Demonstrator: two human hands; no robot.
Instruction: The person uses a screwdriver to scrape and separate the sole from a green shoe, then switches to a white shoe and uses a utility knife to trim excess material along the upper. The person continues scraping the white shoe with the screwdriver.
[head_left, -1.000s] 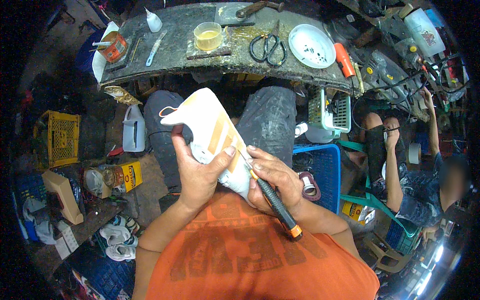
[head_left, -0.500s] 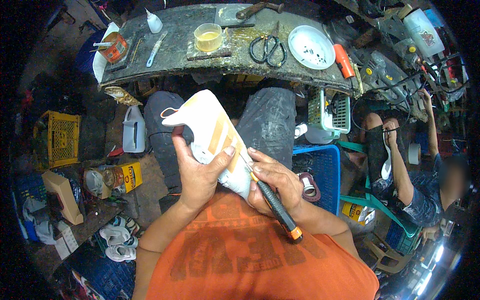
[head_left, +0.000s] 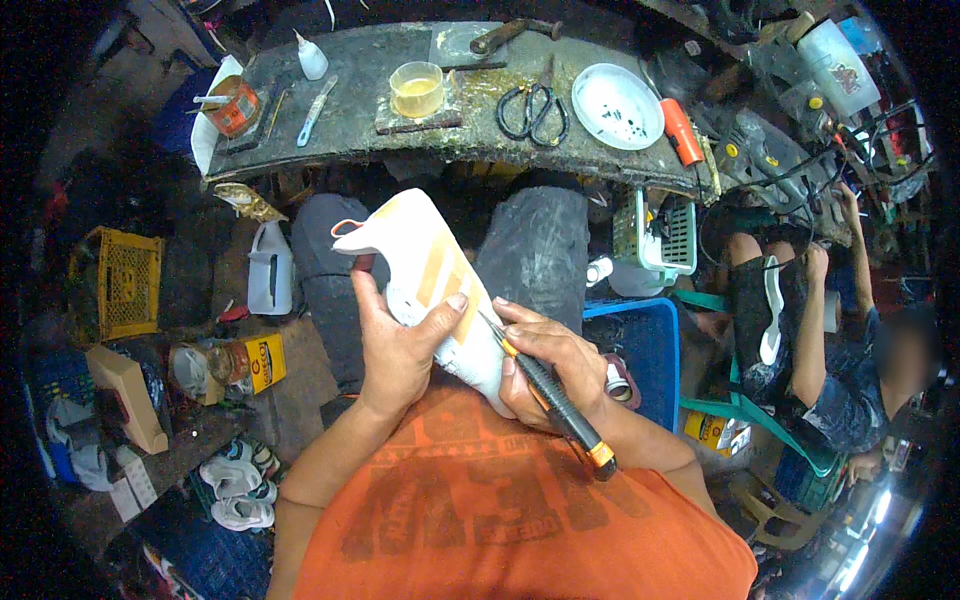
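A white shoe (head_left: 410, 232), its pale underside with tan patches turned up, lies slanted in front of my orange shirt. My left hand (head_left: 398, 338) is closed around its left side, thumb pressed on the underside. A thin orange-red loop sticks out at the far end. In my right hand (head_left: 553, 355) is a black and orange utility knife (head_left: 555, 400). Its blade end points at the right edge of the shoe, and the fingertips rest by that edge. Whether the blade cuts into the material is too small to tell.
Ahead, a worn bench (head_left: 350, 100) holds a cup of yellowish liquid (head_left: 416, 92), black-handled scissors (head_left: 533, 113), a white bowl (head_left: 610, 105), a hammer (head_left: 510, 37) and an orange cylinder (head_left: 682, 132). A blue basket (head_left: 650, 360) stands at right. Another person (head_left: 835, 370) sits farther right.
The knife's rear end has swung slightly right and up. My view has shifted a little. At right, the other person's hand has moved up away from the white sole-shaped piece.
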